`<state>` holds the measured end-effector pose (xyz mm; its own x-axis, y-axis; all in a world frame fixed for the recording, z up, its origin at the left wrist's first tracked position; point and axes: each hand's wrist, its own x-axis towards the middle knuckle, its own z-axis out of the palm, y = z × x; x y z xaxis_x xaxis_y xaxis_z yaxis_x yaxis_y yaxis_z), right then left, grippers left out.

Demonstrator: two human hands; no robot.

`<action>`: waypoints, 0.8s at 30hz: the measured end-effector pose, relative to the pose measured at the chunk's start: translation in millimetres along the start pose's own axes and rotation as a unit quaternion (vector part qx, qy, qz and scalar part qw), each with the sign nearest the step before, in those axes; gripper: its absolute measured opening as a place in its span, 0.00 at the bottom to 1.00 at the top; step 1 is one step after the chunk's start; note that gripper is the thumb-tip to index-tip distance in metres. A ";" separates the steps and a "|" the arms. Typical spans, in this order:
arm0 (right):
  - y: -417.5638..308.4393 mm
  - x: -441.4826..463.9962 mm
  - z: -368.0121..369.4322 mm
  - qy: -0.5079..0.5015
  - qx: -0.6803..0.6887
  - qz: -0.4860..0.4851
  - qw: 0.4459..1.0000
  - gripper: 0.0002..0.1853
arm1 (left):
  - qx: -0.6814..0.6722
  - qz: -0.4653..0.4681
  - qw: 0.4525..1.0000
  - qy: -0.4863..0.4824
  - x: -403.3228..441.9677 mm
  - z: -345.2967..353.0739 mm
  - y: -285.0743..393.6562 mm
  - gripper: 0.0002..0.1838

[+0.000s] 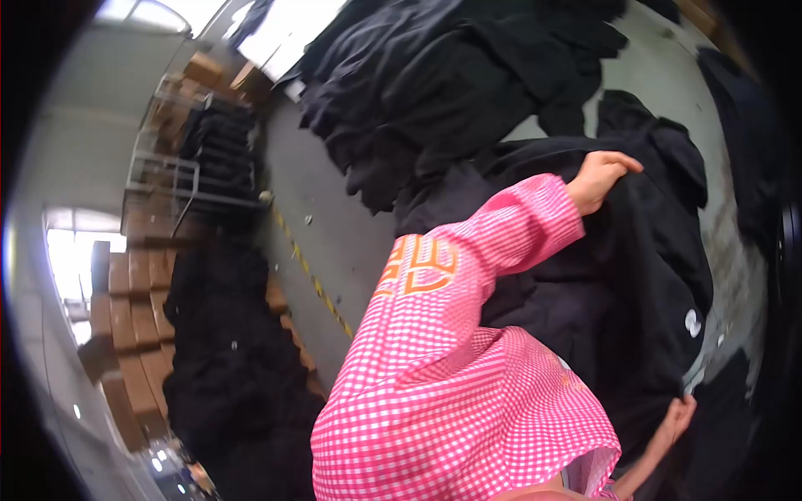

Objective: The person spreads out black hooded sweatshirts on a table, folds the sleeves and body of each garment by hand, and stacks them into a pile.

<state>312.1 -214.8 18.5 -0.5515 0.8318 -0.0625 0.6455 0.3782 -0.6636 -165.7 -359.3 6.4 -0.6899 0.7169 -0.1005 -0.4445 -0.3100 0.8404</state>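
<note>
I have one black garment [647, 267] laid out at the right of the scene, with my two hands well apart on it. My left hand [595, 185], at the end of a pink checked sleeve [526, 221], lies on the cloth towards the far side, fingers stretched out; my thumb is hidden, so I cannot tell whether I am pinching there or only pressing. My right hand [671, 424], near and at the right, has its fingertips closed on the garment's edge, just below a white round mark [692, 323]. To handle this well, I think I should keep the pull even between the two hands, since a harder tug at one end would likely skew the cloth. Flat fingers should smooth it better than a bunched fist. A big dark pile [434, 83] sits close on the far side, and black on black hides edges, so I would feel for a single layer to avoid catching a neighbouring piece. The grey surface [723, 250] shows along the right.
</note>
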 end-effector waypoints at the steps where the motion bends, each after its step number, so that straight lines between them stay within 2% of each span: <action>1: -18.1 23.6 -22.0 -0.023 0.009 0.024 0.999 0.16 | -0.024 0.009 0.999 0.027 18.8 4.0 2.4 0.14; 3: -30.2 67.0 -48.7 0.115 0.091 -0.007 0.989 0.19 | 0.019 0.022 0.999 0.040 52.5 1.2 -13.9 0.13; 5: -40.0 105.6 -74.6 0.112 0.090 0.034 0.989 0.21 | 0.100 0.027 0.994 0.031 108.1 14.0 -45.2 0.14; 6: -32.7 126.1 -82.0 0.082 0.077 0.007 0.994 0.22 | 0.140 0.029 0.989 0.026 113.7 19.4 -51.5 0.16; 8: -18.2 171.5 -79.3 0.075 0.200 0.089 0.973 0.22 | 0.220 0.035 0.975 0.014 105.2 29.9 -71.5 0.20; 9: -25.9 177.8 -76.0 0.076 0.193 0.093 0.974 0.22 | 0.259 0.038 0.965 0.008 99.5 33.1 -74.2 0.22; 10: -36.1 182.6 -76.6 -0.014 0.261 0.054 0.964 0.22 | 0.426 0.146 0.892 0.045 75.2 8.5 -36.8 0.23; 11: -50.6 193.8 -71.2 -0.026 0.288 0.063 0.955 0.22 | 0.454 -0.003 0.885 -0.103 38.6 41.9 2.4 0.23; 12: -64.0 206.7 -65.6 -0.035 0.316 0.068 0.946 0.21 | 0.347 0.123 0.928 -0.050 28.4 49.4 -45.6 0.19; 13: -75.9 218.3 -60.2 -0.071 0.366 0.048 0.927 0.21 | 0.296 0.073 0.947 -0.100 16.8 31.8 -42.5 0.17; 14: -93.6 223.5 -45.1 -0.043 0.352 0.044 0.934 0.21 | 0.126 -0.076 0.976 -0.163 10.2 12.4 -52.1 0.13; 15: -117.2 219.6 -33.4 -0.054 0.326 -0.003 0.944 0.21 | 0.116 -0.146 0.963 -0.193 -2.3 6.0 -43.2 0.11; 16: -127.2 236.4 -16.0 -0.067 0.306 -0.017 0.950 0.20 | 0.132 -0.191 0.956 -0.179 -10.6 -0.8 -37.6 0.11; 17: -119.3 252.9 -6.2 -0.074 0.286 -0.056 0.954 0.20 | 0.163 -0.196 0.944 -0.210 -16.9 -5.4 -40.1 0.11; 19: -133.0 260.1 10.4 -0.078 0.299 -0.002 0.951 0.19 | 0.194 -0.221 0.925 -0.241 -16.3 -9.1 -51.8 0.11; 20: -146.7 256.2 17.9 -0.080 0.303 0.029 0.949 0.19 | 0.303 -0.098 0.914 -0.250 -12.3 -12.4 -57.1 0.12; 21: -149.5 248.7 19.5 -0.073 0.302 0.033 0.950 0.19 | 0.402 0.030 0.880 -0.252 -7.5 -15.4 -61.6 0.13; 22: -149.3 237.3 22.3 0.015 0.176 -0.004 0.984 0.19 | 0.487 0.159 0.822 -0.247 -2.1 -16.4 -63.7 0.14; 23: -147.9 225.0 25.0 0.103 0.046 -0.043 0.993 0.19 | 0.559 0.288 0.742 -0.232 6.7 -17.1 -64.2 0.15; 24: -131.4 202.4 24.7 0.099 0.065 -0.089 0.989 0.20 | 0.576 0.292 0.730 -0.223 17.0 -16.2 -61.1 0.19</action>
<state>102.6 -106.2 74.6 -0.5283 0.8245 0.2026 0.4667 0.4813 -0.7420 -159.5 -338.4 -55.3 -0.2000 0.8843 0.4219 0.8047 -0.0973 0.5856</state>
